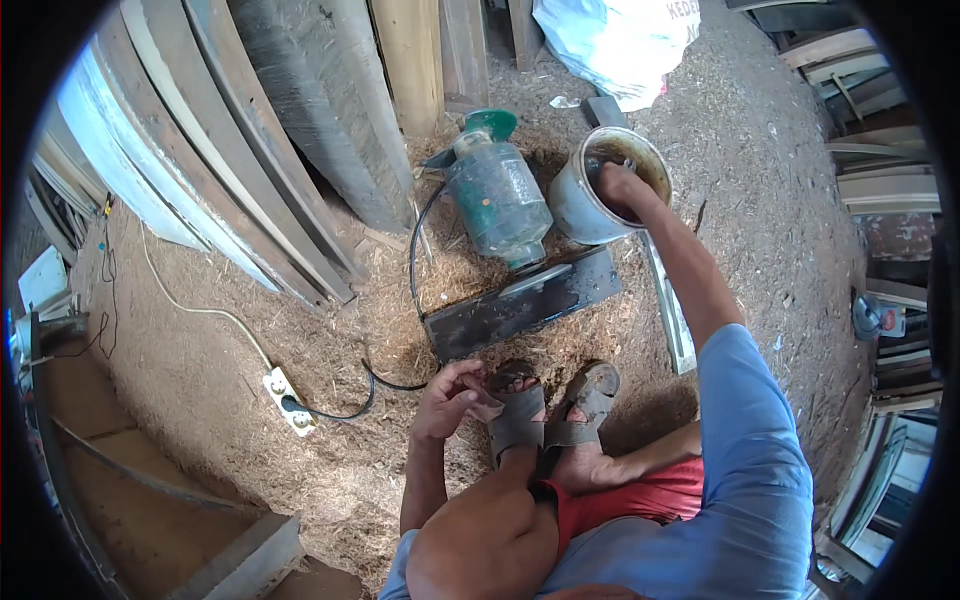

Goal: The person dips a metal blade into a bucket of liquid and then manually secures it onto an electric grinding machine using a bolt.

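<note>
Ahead and to the right, my right hand [618, 187] reaches down into a stained white bucket [590, 218]. It looks closed around something with a pale glint, but the fingers are mostly hidden. My left hand [452, 400] is above the ground by my sandals, its fingers curled in a pinch. A small tan bit shows at its fingertips, too small to name. Left of the bucket is a worn green electric machine [497, 200] with a rounded body, like a bench grinder. A dark flat board [525, 303] lies between it and my feet.
A white power strip [289, 402] with a black plug lies at left, its cables crossing the sawdust-covered ground. Tall planks [215, 150] lean at the far left. A white sack [615, 45] rests at the back, and stacked timber [890, 190] lines the right side.
</note>
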